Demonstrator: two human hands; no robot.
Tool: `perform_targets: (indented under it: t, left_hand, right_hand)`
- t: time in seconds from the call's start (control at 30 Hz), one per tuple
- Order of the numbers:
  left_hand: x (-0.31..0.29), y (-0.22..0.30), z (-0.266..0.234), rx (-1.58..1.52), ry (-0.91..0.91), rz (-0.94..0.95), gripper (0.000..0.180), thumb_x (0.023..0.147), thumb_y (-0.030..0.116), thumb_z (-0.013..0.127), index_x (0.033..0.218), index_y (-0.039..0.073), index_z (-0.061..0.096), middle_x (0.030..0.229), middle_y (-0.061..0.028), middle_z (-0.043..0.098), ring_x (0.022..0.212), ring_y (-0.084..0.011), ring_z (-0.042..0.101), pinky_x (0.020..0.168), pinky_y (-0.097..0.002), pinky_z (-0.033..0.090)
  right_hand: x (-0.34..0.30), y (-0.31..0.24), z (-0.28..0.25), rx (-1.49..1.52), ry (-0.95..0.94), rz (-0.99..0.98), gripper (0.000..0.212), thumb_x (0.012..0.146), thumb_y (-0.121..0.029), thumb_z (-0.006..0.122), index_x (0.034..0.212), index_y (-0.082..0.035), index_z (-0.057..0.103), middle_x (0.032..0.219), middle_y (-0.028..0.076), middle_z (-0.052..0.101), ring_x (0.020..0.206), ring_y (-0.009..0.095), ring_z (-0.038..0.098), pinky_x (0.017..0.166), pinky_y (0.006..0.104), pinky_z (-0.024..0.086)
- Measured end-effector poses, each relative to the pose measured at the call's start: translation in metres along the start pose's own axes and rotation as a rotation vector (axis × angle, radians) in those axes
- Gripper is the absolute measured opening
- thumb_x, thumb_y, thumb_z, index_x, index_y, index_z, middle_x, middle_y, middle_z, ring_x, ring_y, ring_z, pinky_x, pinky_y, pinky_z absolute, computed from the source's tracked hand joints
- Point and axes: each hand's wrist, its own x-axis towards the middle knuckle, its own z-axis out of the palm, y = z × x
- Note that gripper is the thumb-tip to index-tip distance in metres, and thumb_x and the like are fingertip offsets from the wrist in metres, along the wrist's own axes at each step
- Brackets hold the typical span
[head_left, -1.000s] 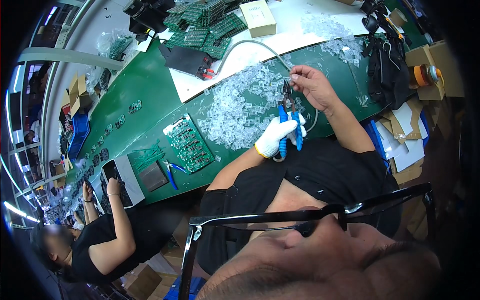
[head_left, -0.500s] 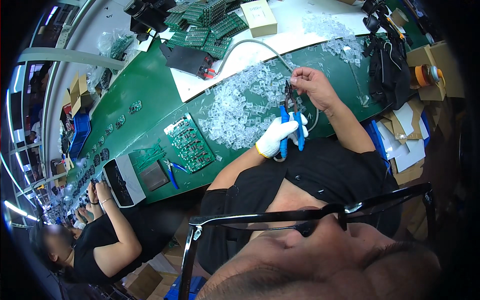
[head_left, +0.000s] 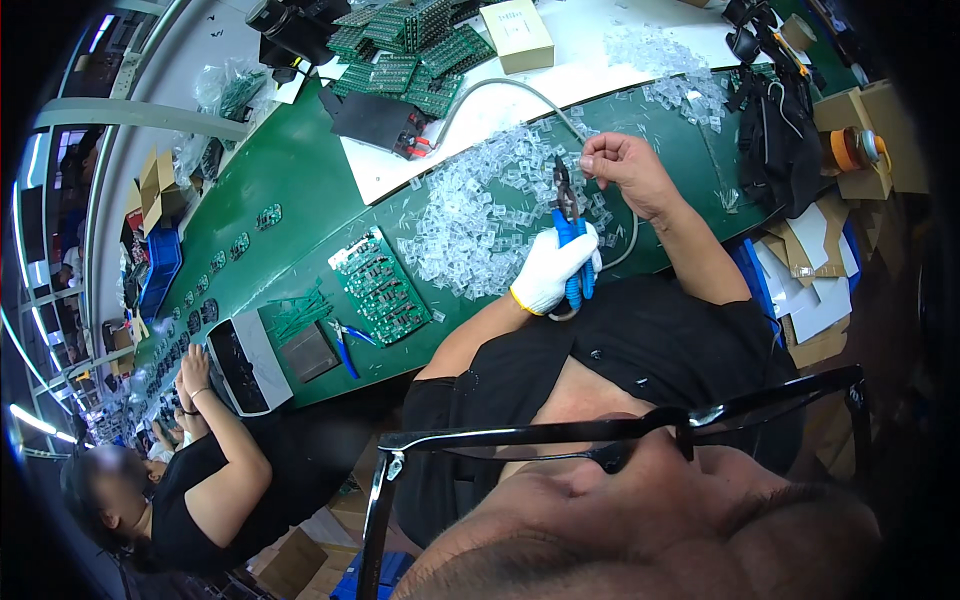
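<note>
My left hand [head_left: 548, 272], in a white glove with a yellow cuff edge, is closed around the blue handles of a pair of pliers [head_left: 571, 228]. The dark jaws point away from me, just left of my right hand. Bare and closed in a pinch, my right hand [head_left: 622, 168] hovers over the edge of the pile; whatever its fingertips hold is too small to make out. Beneath and left of both hands spreads a heap of small clear plastic pieces [head_left: 462, 225] on the green table mat [head_left: 315, 215].
A green circuit board [head_left: 382, 288], blue-handled cutters [head_left: 346, 352] and a grey tray [head_left: 262, 375] lie to the left. Circuit boards [head_left: 410, 50] are stacked at the back beside a pale box [head_left: 518, 38]. A grey cable [head_left: 520, 88] arcs behind my hands. A co-worker [head_left: 225, 470] sits at left.
The pliers' handles have come closer together, and the jaws have swung left, away from my right fingertips. My right hand stays nearly still. The co-worker's hands have moved up.
</note>
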Motion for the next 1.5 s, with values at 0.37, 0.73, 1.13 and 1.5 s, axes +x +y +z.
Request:
perform_targets:
  t: [0.37, 0.73, 1.13, 1.5]
  left_hand:
    - [0.01, -0.02, -0.015, -0.289, -0.068, 0.107, 0.043, 0.102, 0.035, 0.067, 0.128, 0.001, 0.06, 0.101, -0.0134, 0.073, 0.084, -0.0232, 0.072, 0.069, -0.0319, 0.056]
    - [0.008, -0.02, -0.016, -0.31, -0.093, 0.089, 0.048, 0.1, 0.037, 0.068, 0.129, 0.0, 0.059, 0.103, -0.0155, 0.073, 0.087, -0.0235, 0.071, 0.071, -0.0341, 0.056]
    - [0.008, -0.021, -0.015, -0.309, -0.087, 0.063, 0.047, 0.1, 0.036, 0.068, 0.129, 0.0, 0.06, 0.103, -0.0162, 0.073, 0.087, -0.0256, 0.072, 0.072, -0.035, 0.057]
    - [0.014, -0.022, -0.016, -0.194, -0.202, 0.025, 0.054, 0.1, 0.039, 0.068, 0.135, -0.001, 0.058, 0.107, -0.015, 0.074, 0.092, -0.0236, 0.073, 0.073, -0.0344, 0.059]
  right_hand:
    - [0.005, 0.009, 0.0, -0.057, 0.053, -0.049, 0.017, 0.097, -0.008, 0.074, 0.113, -0.001, 0.071, 0.101, 0.003, 0.072, 0.087, 0.009, 0.065, 0.071, 0.0234, 0.05]
    - [0.006, -0.006, -0.082, -1.101, 0.547, -0.399, 0.032, 0.087, -0.01, 0.074, 0.12, -0.007, 0.073, 0.117, 0.017, 0.073, 0.107, 0.038, 0.069, 0.092, 0.0444, 0.055]
    - [0.025, 0.015, -0.143, -0.977, 0.823, -0.344, 0.029, 0.091, -0.015, 0.075, 0.12, -0.007, 0.075, 0.094, 0.013, 0.077, 0.091, 0.034, 0.071, 0.084, 0.0442, 0.055]
    - [0.006, 0.012, -0.049, 0.073, 0.136, -0.141, 0.03, 0.098, -0.004, 0.072, 0.127, 0.001, 0.07, 0.108, 0.003, 0.068, 0.091, 0.01, 0.063, 0.078, 0.0253, 0.051]
